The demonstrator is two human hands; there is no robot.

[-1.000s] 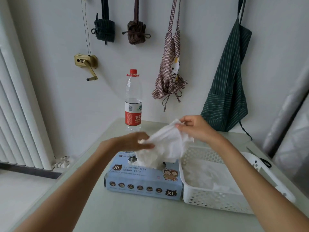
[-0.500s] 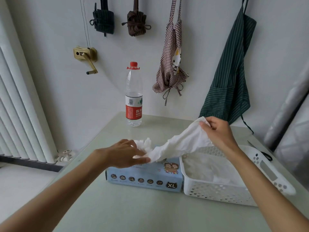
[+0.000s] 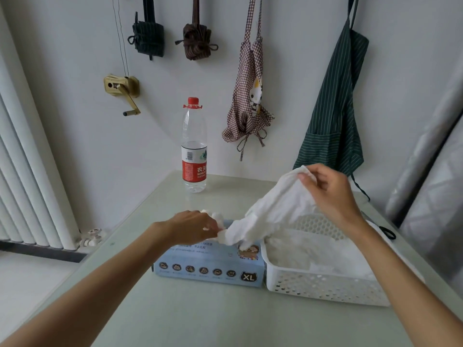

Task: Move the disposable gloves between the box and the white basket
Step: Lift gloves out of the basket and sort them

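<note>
Pale green tabletop (image 3: 200, 316): blue cardboard glove box (image 3: 208, 267) touching white perforated plastic basket (image 3: 325, 288). Right hand (image 3: 330, 194), pinching thin white disposable glove (image 3: 270, 216), has swung basketward; left hand (image 3: 195, 227) pinches its tail. Transfer nearly complete.

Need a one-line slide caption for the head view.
Right hand pulls a white disposable glove toward the white basket while left hand holds gloves at the blue box.

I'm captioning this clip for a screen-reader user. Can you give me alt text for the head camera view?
A person's right hand lifts a white disposable glove above a white basket, while the left hand pinches its other end over a blue glove box. They sit side by side on a pale table, with a water bottle behind.
</note>
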